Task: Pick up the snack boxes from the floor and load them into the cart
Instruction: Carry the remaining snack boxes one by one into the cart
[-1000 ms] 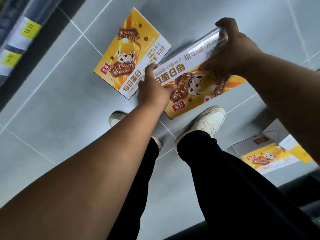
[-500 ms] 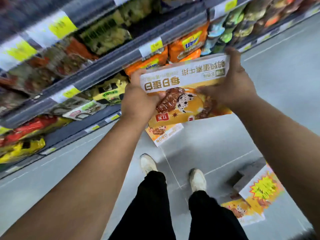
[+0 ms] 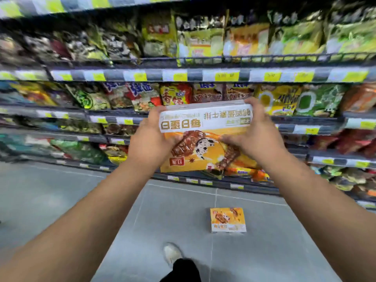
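Head view, sole camera.

Item: flat yellow-and-white cardboard snack box (image 3: 205, 139), frame ctr, held in the air in front of the dark metal store shelves (image 3: 183, 75), print upside down to you.

Hands: your left hand (image 3: 150, 139) clamps the box's 9 o'clock edge and your right hand (image 3: 258, 135) its 3 o'clock edge. Thumbs lie on the printed face, fingers are curled behind. Both hands are closed on the box, neither is free.

Handling, by judgement: light, stiff carton, held w/o sag. The finish looks glossy, so possibly slick. Corners and panels would dent if squeezed hard. Best hold is the two short edges, as you have it, w/ palms flat. One hand under the base should also serve.

Remaining: second yellow cardboard snack box (image 3: 227, 220) lies flat on the grey tiled floor (image 3: 61, 200) at approx. 5 o'clock, well apart from your white shoe (image 3: 172, 252) at 6 o'clock. Cart not in view, location cannot be told.

Change vs. 0.5 s ago: box is carried higher and squarer to the shelves. Shelves ran slanted across 10 o'clock, now level across the top half. Two shoes showed, now one. The cartons at 4 o'clock have left the frame. Grip is unchanged.
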Action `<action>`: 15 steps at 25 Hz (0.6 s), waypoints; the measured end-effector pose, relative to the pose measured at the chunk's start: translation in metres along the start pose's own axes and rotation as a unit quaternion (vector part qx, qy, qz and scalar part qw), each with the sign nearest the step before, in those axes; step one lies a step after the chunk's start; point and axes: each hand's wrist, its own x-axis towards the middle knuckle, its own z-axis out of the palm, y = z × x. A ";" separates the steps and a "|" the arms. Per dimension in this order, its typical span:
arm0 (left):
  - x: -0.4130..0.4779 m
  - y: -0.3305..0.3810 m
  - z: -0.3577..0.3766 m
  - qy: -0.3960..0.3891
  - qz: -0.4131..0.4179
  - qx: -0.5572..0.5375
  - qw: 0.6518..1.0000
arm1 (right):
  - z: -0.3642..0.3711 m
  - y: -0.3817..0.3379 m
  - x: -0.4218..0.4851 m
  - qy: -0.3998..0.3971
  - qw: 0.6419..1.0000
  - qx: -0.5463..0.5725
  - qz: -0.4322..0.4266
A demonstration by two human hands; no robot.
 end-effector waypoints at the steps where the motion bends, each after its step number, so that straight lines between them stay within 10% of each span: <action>1: -0.012 -0.010 -0.035 0.032 -0.015 0.000 0.999 | 0.003 -0.037 0.000 -0.017 0.999 -0.003 -0.038; 15: -0.182 -0.203 -0.415 0.317 -0.197 0.090 0.923 | 0.158 -0.475 -0.115 -0.181 0.911 0.027 -0.370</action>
